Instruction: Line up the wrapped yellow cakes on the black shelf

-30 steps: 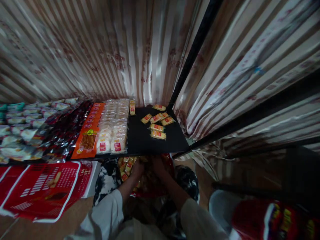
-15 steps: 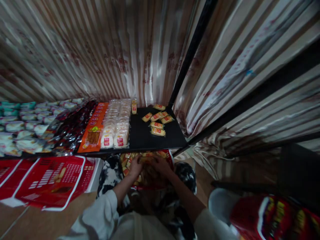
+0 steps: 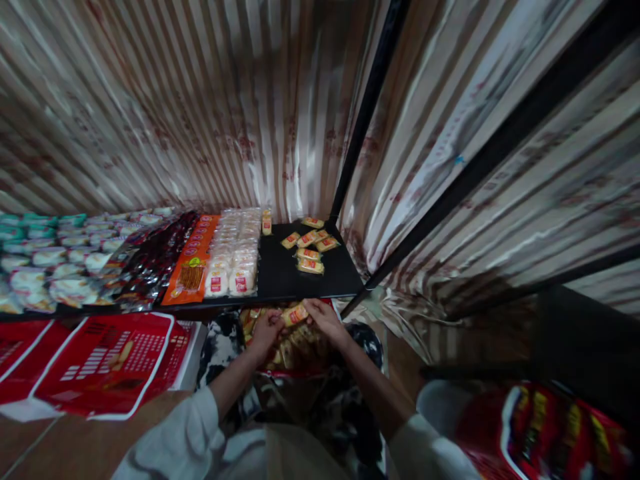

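Between my two hands is a wrapped snack bar in clear film with a yellow and red label. My left hand pinches its left end, and my right hand grips its right end. Both hands are above a red-rimmed bag between my knees, full of similar wrapped bars. Just beyond, on the black shelf, several loose wrapped bars lie scattered. One more bar stands at the back, beside rows of white round packaged crackers.
Left of the crackers lie an orange snack packet, dark shiny packets and rows of white packets. A red printed bag sits below the shelf. Dark poles and a striped curtain rise behind. Another red bag is at lower right.
Both hands have lifted a little out of the bag's contents, and the wrapped bar between them now shows clearly. The view has shifted slightly.
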Tool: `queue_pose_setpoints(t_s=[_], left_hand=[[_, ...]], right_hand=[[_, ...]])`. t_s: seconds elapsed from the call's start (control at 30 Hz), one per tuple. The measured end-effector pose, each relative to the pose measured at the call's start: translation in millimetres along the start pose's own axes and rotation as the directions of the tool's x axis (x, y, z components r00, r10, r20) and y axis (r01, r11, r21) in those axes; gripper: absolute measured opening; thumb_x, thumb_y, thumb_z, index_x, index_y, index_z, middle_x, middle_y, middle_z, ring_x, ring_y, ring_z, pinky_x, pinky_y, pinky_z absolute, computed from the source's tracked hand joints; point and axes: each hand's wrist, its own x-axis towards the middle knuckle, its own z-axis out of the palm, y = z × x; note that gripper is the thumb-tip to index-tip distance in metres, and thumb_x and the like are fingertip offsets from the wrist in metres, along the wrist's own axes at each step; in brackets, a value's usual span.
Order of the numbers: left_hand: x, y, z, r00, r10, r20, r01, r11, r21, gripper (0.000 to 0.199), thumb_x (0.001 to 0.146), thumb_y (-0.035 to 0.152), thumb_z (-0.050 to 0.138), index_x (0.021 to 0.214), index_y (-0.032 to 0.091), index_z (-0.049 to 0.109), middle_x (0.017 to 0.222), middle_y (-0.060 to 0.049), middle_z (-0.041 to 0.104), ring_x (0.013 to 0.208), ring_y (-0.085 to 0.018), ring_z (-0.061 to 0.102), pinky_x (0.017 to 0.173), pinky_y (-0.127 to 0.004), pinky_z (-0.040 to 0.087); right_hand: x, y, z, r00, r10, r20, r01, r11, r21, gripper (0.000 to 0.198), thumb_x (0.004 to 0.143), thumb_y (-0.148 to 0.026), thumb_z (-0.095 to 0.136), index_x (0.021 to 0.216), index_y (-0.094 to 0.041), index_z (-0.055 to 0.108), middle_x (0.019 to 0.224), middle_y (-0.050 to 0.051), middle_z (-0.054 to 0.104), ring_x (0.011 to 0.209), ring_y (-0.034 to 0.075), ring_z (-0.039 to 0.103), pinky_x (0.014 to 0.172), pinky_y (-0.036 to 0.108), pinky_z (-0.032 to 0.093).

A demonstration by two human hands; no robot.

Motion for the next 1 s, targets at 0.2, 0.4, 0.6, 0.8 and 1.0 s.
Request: queue_pose_setpoints(t_s=[0.2, 0.4, 0.6, 0.8, 1.0], left_hand=[[-8.4, 12.1, 13.2, 0.996, 0.004, -0.086, -0.02, 0.983, -0.183, 0.017, 0.065, 0.014, 0.072, 0.073, 0.015, 0.056, 0.054, 0.003, 0.061, 0.05, -0.01, 0.061, 0.049, -0.018, 0.043], [-2.2, 28.3, 23.8, 0.989, 0.024, -0.143, -0.065, 0.956, -0.287, 0.013, 0.074, 0.004, 0.062, 0.077, 0.014, 0.054, 0.057, 0.002, 0.063, 0.052, -0.009, 0.062, 0.054, -0.018, 0.049], [23.7, 50.6, 29.1, 0.988, 0.041, -0.151, -0.086, 0.948, -0.307, 0.013, 0.077, 0.007, 0.062, 0.079, 0.015, 0.052, 0.06, 0.002, 0.061, 0.053, -0.008, 0.062, 0.053, -0.018, 0.049], [52.0, 76.8, 36.5, 0.952, 0.058, -0.302, -0.115, 0.978, -0.173, 0.031, 0.079, 0.007, 0.056, 0.11, 0.012, 0.053, 0.108, -0.012, 0.06, 0.07, -0.009, 0.063, 0.046, -0.016, 0.046], [79.7, 95.3, 42.5, 0.927, 0.191, -0.323, -0.255, 0.952, -0.168, 0.033, 0.084, 0.018, 0.05, 0.116, 0.013, 0.057, 0.137, -0.016, 0.047, 0.115, -0.024, 0.055, 0.059, -0.02, 0.054]], right_hand=[[0.1, -16.9, 10.1, 0.989, -0.143, 0.024, 0.138, 0.977, 0.16, 0.041, 0.066, -0.056, 0.067, 0.081, -0.019, 0.059, 0.067, -0.002, 0.062, 0.062, 0.012, 0.057, 0.054, 0.022, 0.039], [13.7, -14.6, 26.5, 0.975, -0.216, 0.052, 0.2, 0.956, 0.216, 0.035, 0.065, -0.047, 0.068, 0.082, -0.019, 0.056, 0.076, 0.001, 0.065, 0.071, 0.015, 0.062, 0.069, 0.027, 0.047], [48.0, -29.0, 29.1, 0.952, -0.304, -0.027, 0.304, 0.953, -0.008, 0.02, 0.075, -0.039, 0.057, 0.08, -0.019, 0.056, 0.08, 0.003, 0.067, 0.072, 0.017, 0.063, 0.069, 0.029, 0.048], [96.3, -67.4, 31.2, 0.925, -0.361, -0.118, 0.296, 0.88, -0.37, 0.015, 0.08, -0.026, 0.053, 0.09, -0.018, 0.061, 0.077, 0.003, 0.066, 0.07, 0.016, 0.062, 0.07, 0.027, 0.048], [147.7, -97.3, 42.8, 0.911, -0.388, -0.139, 0.267, 0.812, -0.519, 0.026, 0.083, -0.024, 0.055, 0.108, -0.018, 0.06, 0.089, 0.005, 0.07, 0.079, 0.018, 0.065, 0.07, 0.026, 0.047]])
